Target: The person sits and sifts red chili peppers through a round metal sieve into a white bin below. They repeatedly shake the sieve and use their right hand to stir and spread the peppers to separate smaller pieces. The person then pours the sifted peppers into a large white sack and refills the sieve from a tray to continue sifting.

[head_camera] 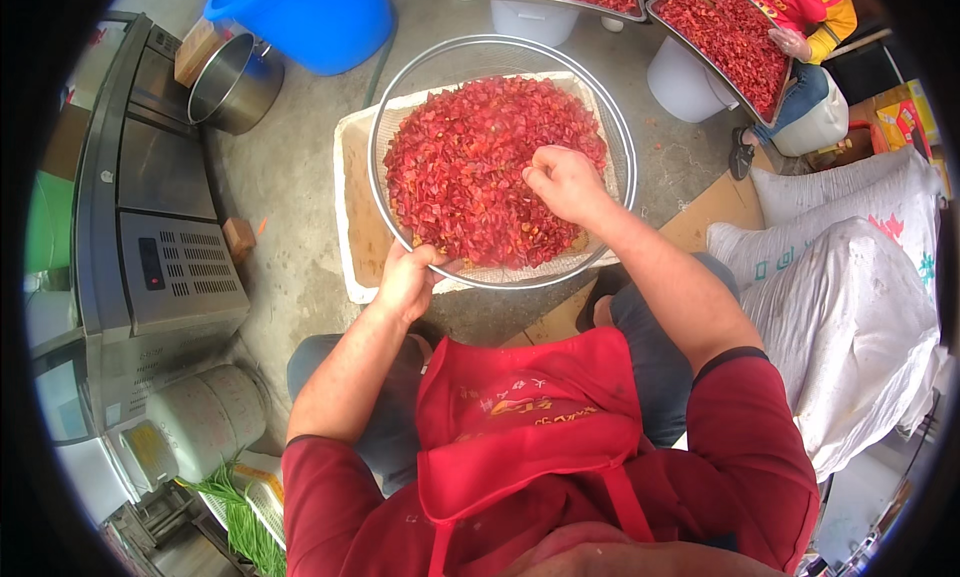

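A large round wire-mesh sieve point(619, 126) with a metal rim sits over a white foam box point(349, 224). Cut dried red chili pieces point(472, 164) are heaped in the mesh, with yellowish seeds point(469, 264) showing near the lower edge. My left hand point(409, 280) grips the rim at its near left side. Above the right part of the heap is my right hand point(566, 183), its fingers curled inward. Whether any chili is inside those fingers is hidden.
A blue tub point(315, 29) and a steel pot point(236, 85) stand far left, near a steel appliance point(180, 269). Trays of chili point(724, 44) rest on white buckets point(686, 81) at far right, beside a seated co-worker point(806, 51). White woven sacks point(847, 314) lie right.
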